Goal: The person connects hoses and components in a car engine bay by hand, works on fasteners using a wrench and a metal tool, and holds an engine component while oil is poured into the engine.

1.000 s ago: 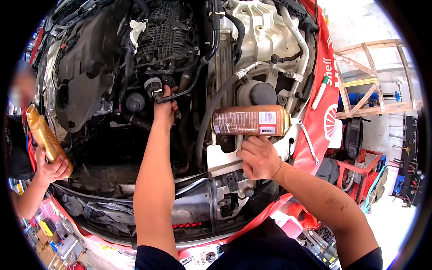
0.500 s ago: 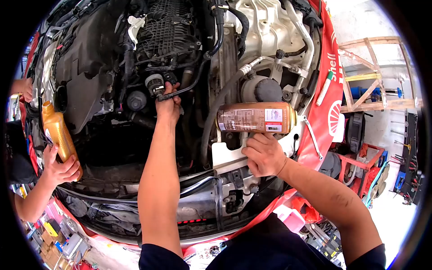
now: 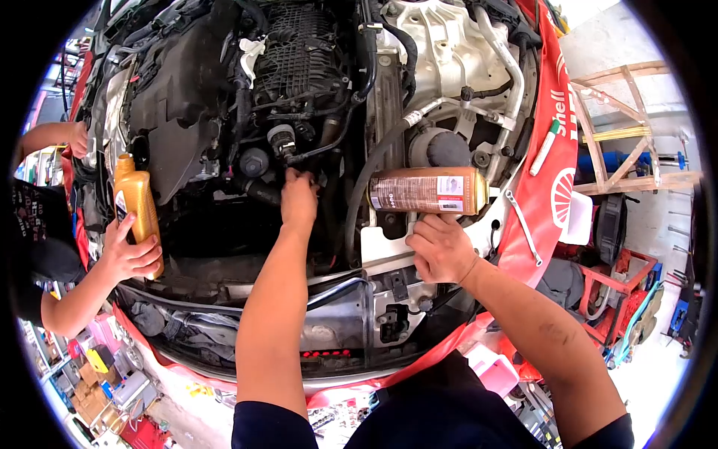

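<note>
My left hand (image 3: 299, 196) reaches into the engine bay, just below a black connector with a ribbed grey collar (image 3: 283, 141) and its thin hose. Its fingers are bent together, and what lies under their tips is hidden. On the white front panel (image 3: 383, 247) rests my right hand (image 3: 443, 248), closed with its knuckles up. Right above those knuckles a brown and gold spray can (image 3: 426, 191) lies on its side across the bay. Behind the can sits a round black reservoir cap (image 3: 449, 150).
At the left another person's hand (image 3: 131, 254) holds a gold oil bottle (image 3: 138, 202) upright. A red fender cover (image 3: 550, 217) drapes the right edge, with a wrench (image 3: 525, 228) and a green-capped marker (image 3: 544, 150) on it. A wooden frame (image 3: 636, 179) stands beyond.
My left hand has dropped from the connector to just below it. The view has shifted, so the engine appears farther right. My right hand stays beside the can.
</note>
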`<state>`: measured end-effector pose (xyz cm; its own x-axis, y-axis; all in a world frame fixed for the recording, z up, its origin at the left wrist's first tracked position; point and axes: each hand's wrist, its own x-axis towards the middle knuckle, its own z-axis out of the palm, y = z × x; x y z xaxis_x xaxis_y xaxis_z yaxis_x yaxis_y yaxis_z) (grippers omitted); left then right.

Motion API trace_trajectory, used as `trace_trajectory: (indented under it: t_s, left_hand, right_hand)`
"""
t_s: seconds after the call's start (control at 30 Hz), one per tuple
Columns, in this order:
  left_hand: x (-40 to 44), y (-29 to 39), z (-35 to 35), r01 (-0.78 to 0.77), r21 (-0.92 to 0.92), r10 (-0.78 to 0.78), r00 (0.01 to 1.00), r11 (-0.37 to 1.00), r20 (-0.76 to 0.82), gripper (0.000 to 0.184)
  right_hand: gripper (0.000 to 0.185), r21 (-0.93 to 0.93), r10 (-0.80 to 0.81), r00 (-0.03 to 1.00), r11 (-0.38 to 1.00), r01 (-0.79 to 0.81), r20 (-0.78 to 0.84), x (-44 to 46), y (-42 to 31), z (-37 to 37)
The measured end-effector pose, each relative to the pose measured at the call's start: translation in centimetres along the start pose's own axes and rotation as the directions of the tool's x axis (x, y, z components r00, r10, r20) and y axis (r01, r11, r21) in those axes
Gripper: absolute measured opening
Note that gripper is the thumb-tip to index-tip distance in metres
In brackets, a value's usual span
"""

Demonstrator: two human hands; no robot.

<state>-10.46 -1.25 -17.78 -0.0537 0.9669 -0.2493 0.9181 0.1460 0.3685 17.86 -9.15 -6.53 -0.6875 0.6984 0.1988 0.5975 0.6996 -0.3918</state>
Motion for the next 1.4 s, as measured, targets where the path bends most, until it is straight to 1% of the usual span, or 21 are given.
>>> trace_trajectory:
  t_s: [0.07,0.1,0.13,0.17,0.2,0.23,0.27,0.33,0.37,0.4,0.47,0.5,0.53,0.6,0.63,0.73,0.8,0.87,0.97,1.27,1.4]
  left_hand:
    - [0.2,-0.4,-0.5,0.040,-0.340,-0.151,0.939,0.940,-0.308,0.022]
    - [0.6,-0.6,-1.2,0.101,-0.499,-0.260,0.930,0.861,-0.260,0.023]
    - [0.4,-0.6,-1.4,0.110,-0.492,-0.267,0.928,0.864,-0.261,0.023]
    - [0.2,-0.3,-1.5,0.122,-0.809,-0.391,0.910,0.574,-0.140,0.024]
    - [0.2,0.3,-1.8,0.106,-0.978,-0.450,0.893,0.177,0.016,0.027]
    - [0.5,0.1,-1.2,0.038,-0.996,-0.395,0.919,0.078,0.004,0.029]
    - [1.2,0.0,-0.6,0.028,-0.998,-0.403,0.914,-0.062,0.051,0.021]
    - [2.3,-0.7,-0.1,0.013,-0.930,-0.375,0.913,-0.369,0.162,0.020]
    - [2.7,-1.6,0.1,0.031,-0.897,-0.300,0.937,-0.441,0.180,0.023]
    - [2.7,-2.1,-0.1,0.017,-0.872,-0.305,0.933,-0.490,0.189,0.029]
    - [1.5,-1.8,-1.8,0.045,-0.956,-0.295,0.946,-0.291,0.134,0.035]
    - [0.4,-0.4,-3.0,0.051,-0.992,-0.371,0.924,-0.115,0.091,0.035]
    - [0.2,-0.1,-3.1,0.000,-1.000,-0.350,0.937,0.013,-0.005,0.035]
    - [-0.1,0.6,-3.5,0.024,-0.999,-0.322,0.946,-0.023,0.030,0.041]
    - [-0.2,1.2,-3.6,0.024,-1.000,-0.387,0.922,-0.007,0.025,0.037]
    - [-0.2,1.6,-4.3,-0.016,-1.000,-0.384,0.923,-0.007,-0.012,0.036]
    - [-0.3,1.7,-4.5,0.024,-1.000,-0.380,0.924,-0.013,0.027,0.038]
    - [-0.2,1.7,-4.7,0.089,-0.994,-0.402,0.914,0.069,0.054,0.040]
    - [-0.4,1.9,-4.8,0.145,-0.989,-0.435,0.893,0.031,0.117,0.040]
    - [-0.6,1.5,-4.6,0.139,-0.990,-0.404,0.904,-0.037,0.142,0.038]
    - [-1.0,1.8,-5.1,0.144,-0.989,-0.406,0.903,-0.022,0.141,0.037]
  right_hand:
    - [0.024,-0.010,0.008,1.000,1.000,-0.008,0.011,0.0,0.1,0.0]
    - [0.023,0.002,0.016,1.000,1.000,-0.016,0.017,-0.1,0.1,0.1]
    - [0.023,0.013,0.012,1.000,1.000,-0.012,0.016,-0.2,0.0,0.2]
    - [0.023,0.007,0.005,1.000,1.000,-0.005,0.000,-0.2,0.1,0.3]
    - [0.023,-0.003,-0.003,1.000,1.000,0.003,-0.017,-0.2,0.2,0.3]
    - [0.022,0.004,0.001,1.000,1.000,-0.001,-0.012,-0.1,0.1,0.3]
    - [0.022,0.001,-0.010,1.000,1.000,0.010,-0.013,0.0,0.1,0.4]
    - [0.022,0.005,-0.008,1.000,1.000,0.008,-0.011,0.0,0.1,0.3]
    - [0.022,0.014,-0.012,0.999,1.000,0.013,-0.032,0.1,0.0,0.3]
    - [0.022,0.010,-0.024,1.000,1.000,0.024,-0.012,0.1,0.1,0.3]
    - [0.022,0.007,-0.015,1.000,1.000,0.015,-0.011,0.2,-0.1,0.2]
    - [0.022,0.025,-0.032,0.998,0.999,0.033,-0.045,0.3,0.1,0.5]
    - [0.022,0.027,-0.039,0.998,0.999,0.040,-0.048,0.3,0.0,0.6]
    - [0.022,0.012,-0.026,0.999,1.000,0.027,-0.042,0.2,0.0,0.5]
    - [0.022,0.015,-0.027,0.999,1.000,0.027,-0.035,0.4,-0.1,0.2]
    - [0.022,0.021,-0.029,0.999,0.999,0.030,-0.045,0.4,0.0,0.3]
    - [0.022,0.015,-0.025,0.999,1.000,0.026,-0.036,0.3,-0.1,0.3]
    - [0.022,0.002,-0.021,0.999,1.000,0.021,-0.034,0.4,-0.1,0.2]
    - [0.021,0.024,-0.015,0.999,1.000,0.015,-0.034,0.3,-0.1,0.3]
    - [0.021,0.018,-0.011,1.000,1.000,0.011,-0.019,0.4,-0.1,0.2]
    - [0.023,0.021,-0.004,1.000,1.000,0.004,-0.006,0.5,-0.2,0.0]
